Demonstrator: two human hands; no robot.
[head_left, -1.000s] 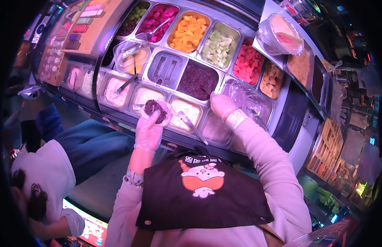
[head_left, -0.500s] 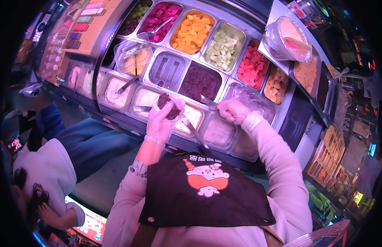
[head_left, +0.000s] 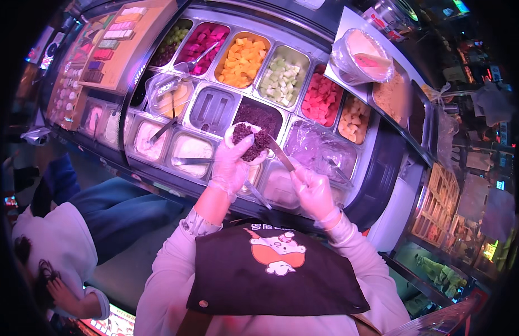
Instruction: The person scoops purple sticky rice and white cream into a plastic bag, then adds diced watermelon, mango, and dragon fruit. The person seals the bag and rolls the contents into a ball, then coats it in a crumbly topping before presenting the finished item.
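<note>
My gloved left hand [head_left: 230, 168] is closed round a white round wrapper [head_left: 229, 135] heaped with dark purple rice-like filling [head_left: 255, 148], its thumb pressed on top. In my gloved right hand [head_left: 314, 195] is a narrow metal spatula [head_left: 281, 154], gripped by its handle, its tip at the right edge of the filling. Just beyond both hands lies a metal pan of the same dark purple filling [head_left: 254, 115]. My left hand partly covers that pan's near side and a white-filled pan. The wrapper's underside is hidden in my palm.
Pans of orange fruit cubes [head_left: 242, 59], pale green cubes [head_left: 280, 78] and red cubes [head_left: 321, 101] line the far side. A bare metal pan [head_left: 212, 109] sits at centre left. White cream pans [head_left: 191, 152] hold spatulas. A plastic-wrapped bowl [head_left: 363, 59] stands far right. Another person [head_left: 60, 235] is at left.
My right hand has moved left and nearer, bringing the spatula from the purple filling pan to the filled wrapper. The left hand has shifted slightly right. The whole view has shifted a little.
</note>
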